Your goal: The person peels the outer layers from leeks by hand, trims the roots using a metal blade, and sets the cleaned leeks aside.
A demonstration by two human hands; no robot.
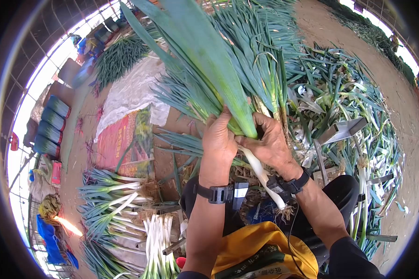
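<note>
Both hands are closed on one large leek [255, 167], held just above its white shank. Its broad green leaves fan up and away from me, while the root end hangs down over my lap. My left hand [220, 137] grips the stalk from the left side. Close beside it, my right hand [273, 142] pinches a leaf base with thumb and fingers. Black straps with small devices circle both wrists. Behind the hands lies a thick pile of untrimmed leeks [251, 56].
Cleaned leeks [111, 204] lie in bundles at the left, with a white-stalked bunch [158, 242] near my left forearm. Stripped leaves [340, 93] heap up at the right around a metal bracket [342, 130]. A white sheet [130, 93] and red printed sack [118, 144] cover ground farther left.
</note>
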